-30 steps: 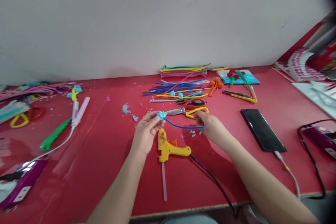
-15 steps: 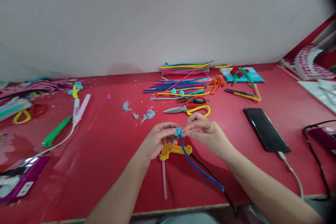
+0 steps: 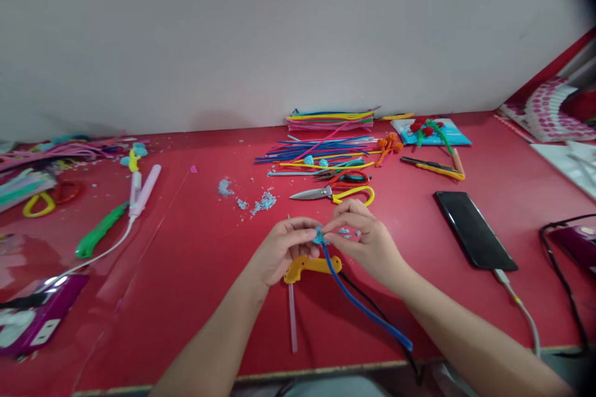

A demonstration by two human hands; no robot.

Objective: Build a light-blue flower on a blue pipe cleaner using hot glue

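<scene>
Both hands meet over the red table [image 3: 195, 273]. My left hand [image 3: 284, 251] and my right hand [image 3: 365, 239] pinch a small light-blue fuzzy ball [image 3: 319, 236] between their fingertips. A dark-blue pipe cleaner stem [image 3: 363, 307] runs from that ball down and to the right toward the table's front edge. Under the hands lies a yellow glue gun [image 3: 310, 265] with a clear glue stick [image 3: 292, 316] poking toward me and a black cord. Yellow-handled scissors [image 3: 333, 193] lie just beyond the hands.
A pile of coloured pipe cleaners [image 3: 326, 152] lies at the back. A black phone [image 3: 475, 229] on a cable is to the right, a purple device [image 3: 575, 242] further right. Blue fluff scraps [image 3: 263, 201], a green-handled tool [image 3: 100, 232] and a pink tool [image 3: 144, 189] lie to the left.
The hands came together nearer to me over the glue gun. The blue stem, earlier lying sideways between them, now hangs toward the front edge with both hands on the blue ball.
</scene>
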